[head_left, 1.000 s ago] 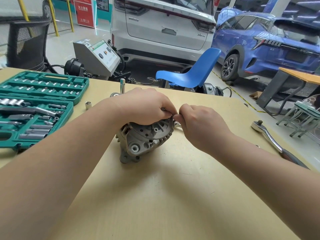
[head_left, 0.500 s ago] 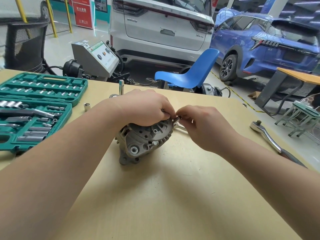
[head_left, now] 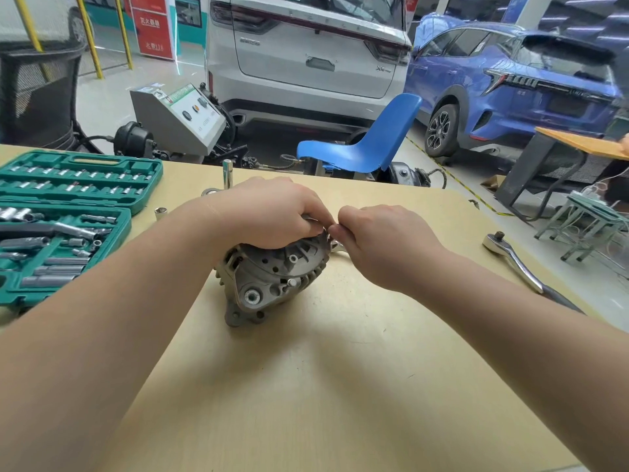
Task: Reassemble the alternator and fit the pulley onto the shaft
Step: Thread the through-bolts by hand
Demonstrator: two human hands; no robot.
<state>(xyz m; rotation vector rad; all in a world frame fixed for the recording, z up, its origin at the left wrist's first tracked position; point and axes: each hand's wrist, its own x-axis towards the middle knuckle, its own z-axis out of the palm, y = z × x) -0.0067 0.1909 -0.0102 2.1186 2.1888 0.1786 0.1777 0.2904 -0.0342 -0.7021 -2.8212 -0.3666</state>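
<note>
We see a grey cast-metal alternator (head_left: 272, 281) lying tilted on a pale wooden tabletop (head_left: 323, 386), near its middle, with its finned end face and mounting lugs turned toward us. The left hand (head_left: 272, 216) lies over the top of the housing, fingers curled down around its upper rim, gripping it. The right hand (head_left: 384, 243) comes in from the right, its fingers bent and its thumb and fingertips pressed together at the rim's upper right edge, just beside the left fingertips; they seem to pinch a small metal part there, but we cannot make out what it is. A bit of bright metal shows on the table just under the right hand, against the alternator.

To the left, an open green plastic socket-set case (head_left: 68, 226) sits on the table, its trays filled with chrome sockets and extension bars. A single small chrome socket (head_left: 160, 211) stands on the table between the case and the left forearm. Behind the left hand a tall chrome socket (head_left: 227, 173) stands upright, beside a metal ring (head_left: 209, 191) that the hand mostly hides. A chrome ratchet handle (head_left: 517, 264) lies well to the right, near the table's edge.

Beyond the table stand a blue plastic chair (head_left: 371, 144), a grey test machine (head_left: 180, 120), a white car (head_left: 306, 52) and a blue car (head_left: 517, 83).
</note>
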